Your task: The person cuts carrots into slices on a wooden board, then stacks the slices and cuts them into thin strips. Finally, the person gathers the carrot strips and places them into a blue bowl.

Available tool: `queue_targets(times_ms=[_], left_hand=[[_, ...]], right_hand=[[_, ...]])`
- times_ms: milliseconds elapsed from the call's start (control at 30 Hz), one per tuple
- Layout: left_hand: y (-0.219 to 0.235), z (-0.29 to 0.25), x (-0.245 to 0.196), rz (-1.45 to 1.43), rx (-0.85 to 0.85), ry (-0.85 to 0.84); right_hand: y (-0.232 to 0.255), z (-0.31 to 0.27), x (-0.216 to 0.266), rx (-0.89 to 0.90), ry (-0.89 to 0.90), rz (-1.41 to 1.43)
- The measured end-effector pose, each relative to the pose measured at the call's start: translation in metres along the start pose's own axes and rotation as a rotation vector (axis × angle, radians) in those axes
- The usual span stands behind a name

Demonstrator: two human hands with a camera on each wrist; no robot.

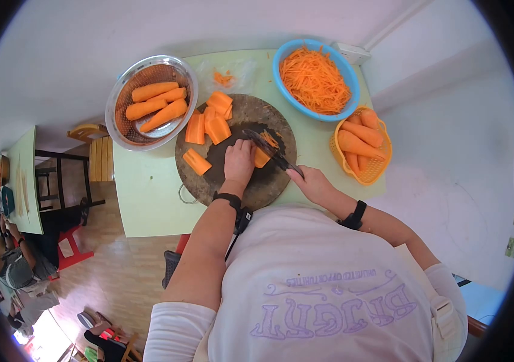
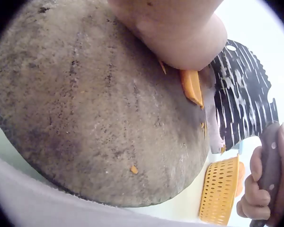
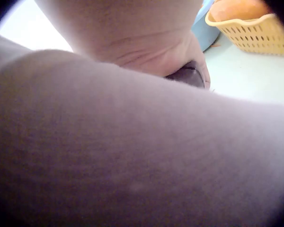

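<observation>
My right hand (image 1: 316, 184) grips the dark handle of a cleaver (image 2: 241, 94), whose black blade carries pale streaks. The blade stands on edge at the right side of a cut carrot piece (image 1: 261, 158) on the round wooden chopping board (image 2: 99, 104). My left hand (image 1: 240, 161) holds that piece down from the left, its fingertips close to the blade; in the left wrist view the hand covers most of the piece. Thin carrot shreds (image 1: 269, 139) lie past the blade. Several thick carrot chunks (image 1: 218, 128) lie on the board's left part.
A steel colander bowl (image 1: 110, 114) with peeled carrots stands at the back left. At the back right are a blue basin (image 1: 277, 72) of shredded carrot and a yellow basket (image 1: 333, 146) of whole carrots. A plastic bag (image 1: 242, 71) lies behind the board. Other people sit far left.
</observation>
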State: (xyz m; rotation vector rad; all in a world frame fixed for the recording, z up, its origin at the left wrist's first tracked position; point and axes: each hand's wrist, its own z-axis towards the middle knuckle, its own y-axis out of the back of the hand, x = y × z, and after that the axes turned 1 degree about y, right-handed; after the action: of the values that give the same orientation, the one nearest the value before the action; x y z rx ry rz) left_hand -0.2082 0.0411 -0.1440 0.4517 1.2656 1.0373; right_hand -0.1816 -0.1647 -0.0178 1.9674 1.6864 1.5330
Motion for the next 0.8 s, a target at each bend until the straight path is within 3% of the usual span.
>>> queue_targets(times_ms=[333, 400, 600, 667, 800], left_hand=[[0.005, -0.001, 0.0, -0.033, 0.028, 0.03], [0.013, -0.004, 0.001, -0.084, 0.015, -0.203], [0.006, -0.004, 0.002, -0.099, 0.007, -0.212], [0.007, -0.005, 0.002, -0.087, 0.017, -0.199], [0.007, -0.004, 0.001, -0.097, 0.023, -0.19]], right_hand=[[-0.015, 0.017, -0.003, -0.023, -0.006, -0.071], [-0.017, 0.017, -0.006, -0.029, -0.012, -0.045], [-0.012, 0.016, -0.015, -0.027, -0.037, 0.141], [-0.007, 0.006, -0.009, -0.01, -0.03, -0.023], [-0.007, -0.002, -0.001, -0.028, 0.041, -0.046]])
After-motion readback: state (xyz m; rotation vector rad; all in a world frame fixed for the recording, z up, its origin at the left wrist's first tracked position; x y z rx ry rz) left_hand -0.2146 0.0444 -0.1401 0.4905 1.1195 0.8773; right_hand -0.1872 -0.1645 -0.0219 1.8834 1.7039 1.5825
